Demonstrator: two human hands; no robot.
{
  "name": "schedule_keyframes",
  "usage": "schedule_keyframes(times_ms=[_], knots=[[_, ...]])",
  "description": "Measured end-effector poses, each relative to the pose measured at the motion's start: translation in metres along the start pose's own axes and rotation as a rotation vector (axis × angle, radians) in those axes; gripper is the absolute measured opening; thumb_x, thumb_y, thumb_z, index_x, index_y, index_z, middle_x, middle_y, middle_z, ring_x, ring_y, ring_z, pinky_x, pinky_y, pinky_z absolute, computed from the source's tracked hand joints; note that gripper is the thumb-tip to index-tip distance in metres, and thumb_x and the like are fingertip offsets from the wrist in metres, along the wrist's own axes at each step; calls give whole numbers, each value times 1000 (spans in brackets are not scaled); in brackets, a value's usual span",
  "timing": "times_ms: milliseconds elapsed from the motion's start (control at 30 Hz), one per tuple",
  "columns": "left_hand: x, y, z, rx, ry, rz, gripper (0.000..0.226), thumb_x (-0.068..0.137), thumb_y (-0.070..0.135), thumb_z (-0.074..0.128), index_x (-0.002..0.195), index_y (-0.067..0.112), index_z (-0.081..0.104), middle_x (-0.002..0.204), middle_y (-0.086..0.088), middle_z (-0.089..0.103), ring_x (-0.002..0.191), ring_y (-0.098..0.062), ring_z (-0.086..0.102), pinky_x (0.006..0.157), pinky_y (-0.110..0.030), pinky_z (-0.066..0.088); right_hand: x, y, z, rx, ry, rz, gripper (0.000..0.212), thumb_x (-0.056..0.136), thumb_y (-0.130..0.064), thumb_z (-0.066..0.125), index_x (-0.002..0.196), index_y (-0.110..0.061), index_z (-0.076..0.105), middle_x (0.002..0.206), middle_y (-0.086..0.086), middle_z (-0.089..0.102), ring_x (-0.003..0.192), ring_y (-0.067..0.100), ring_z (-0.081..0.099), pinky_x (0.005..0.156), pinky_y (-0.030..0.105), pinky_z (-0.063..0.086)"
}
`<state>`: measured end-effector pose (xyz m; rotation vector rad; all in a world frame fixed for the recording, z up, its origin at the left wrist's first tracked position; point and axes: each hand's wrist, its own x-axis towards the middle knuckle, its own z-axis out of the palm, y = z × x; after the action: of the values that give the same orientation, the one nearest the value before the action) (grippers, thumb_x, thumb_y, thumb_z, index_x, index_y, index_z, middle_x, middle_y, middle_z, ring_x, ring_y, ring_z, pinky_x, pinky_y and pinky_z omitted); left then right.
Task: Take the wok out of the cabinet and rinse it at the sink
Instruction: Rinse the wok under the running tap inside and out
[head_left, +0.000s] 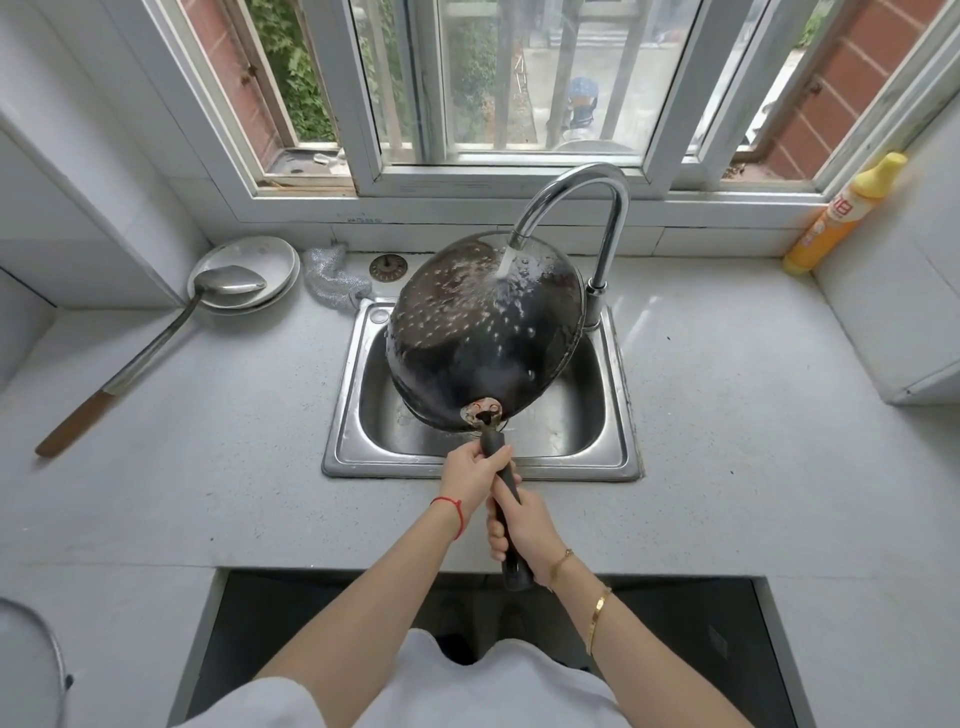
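Observation:
The black wok (483, 332) is turned bottom-up and tilted over the steel sink (613, 415). Water runs from the chrome faucet (582, 208) onto the wok's underside and splashes in droplets. The wok's long dark handle (506, 488) points toward me. My left hand (475, 475) grips the handle near the wok. My right hand (522, 527) grips it lower down, with the handle's end sticking out below that hand.
A steel ladle (228, 283) lies on stacked white plates (270, 254) at the back left, beside a steel scrubber (332, 278) and a drain plug (387, 266). A yellow detergent bottle (841, 213) stands at the back right. The window sits behind the faucet.

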<state>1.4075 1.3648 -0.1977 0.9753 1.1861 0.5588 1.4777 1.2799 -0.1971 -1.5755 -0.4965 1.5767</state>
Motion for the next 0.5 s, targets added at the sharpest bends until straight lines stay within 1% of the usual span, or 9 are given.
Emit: schedule_keyframes(times_ms=[167,300,500], knots=[[-7,-12,3,-5,0,-9,11,89,17,67,86,8,62,73,-6,70,65,-18,72,66,-29,58,-7,10,-3,-13,5,6,45,103,-45,42,72,-13,52,52,2,49,41,15,45,42,24,43],[-10,-19,4,2,-11,-15,12,90,19,66,86,8,63,71,-5,72,70,-22,72,72,-34,59,-14,12,-6,-8,-4,7,43,103,-43,44,73,-13,52,52,2,49,41,15,45,41,24,44],[-13,-20,5,-49,-24,-33,13,92,19,63,89,6,62,74,-6,72,72,-22,73,72,-32,59,-23,7,-9,-73,12,-25,42,104,-40,43,76,-10,53,53,3,50,42,16,45,42,25,44]])
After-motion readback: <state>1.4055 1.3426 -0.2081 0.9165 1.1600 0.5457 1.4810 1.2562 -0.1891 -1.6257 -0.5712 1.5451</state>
